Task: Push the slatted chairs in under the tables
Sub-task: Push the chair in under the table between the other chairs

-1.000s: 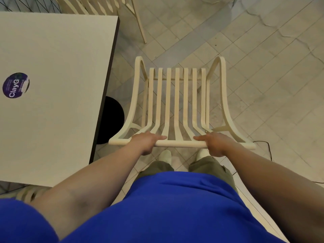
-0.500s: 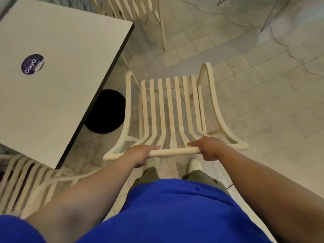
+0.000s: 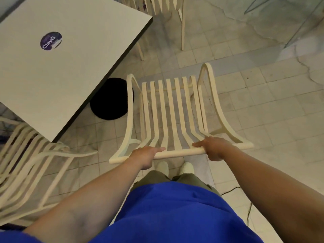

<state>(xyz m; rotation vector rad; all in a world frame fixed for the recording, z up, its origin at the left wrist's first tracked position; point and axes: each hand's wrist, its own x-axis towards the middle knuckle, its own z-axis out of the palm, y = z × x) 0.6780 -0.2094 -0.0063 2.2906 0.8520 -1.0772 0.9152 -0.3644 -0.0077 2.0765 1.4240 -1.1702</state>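
A cream slatted chair (image 3: 171, 111) stands on the tiled floor right in front of me, seat facing away. My left hand (image 3: 146, 155) and my right hand (image 3: 213, 148) both grip its top rail, thumbs along the rail. The white square table (image 3: 73, 55) with a purple round sticker (image 3: 51, 40) lies to the left of the chair. The chair is beside the table's right corner, not under it. The table's black round base (image 3: 110, 100) shows on the floor next to the chair's left arm.
A second slatted chair (image 3: 29, 160) sits at lower left, partly under the table's near edge. A third chair (image 3: 163, 7) stands at the table's far side. A thin black cable (image 3: 249, 206) runs on the floor at lower right. Tiled floor extends to the right.
The view has swung so the table now lies at an angle and the chair at lower left shows. The gripped chair's left arm is now next to the table base. Both hands keep their grip.
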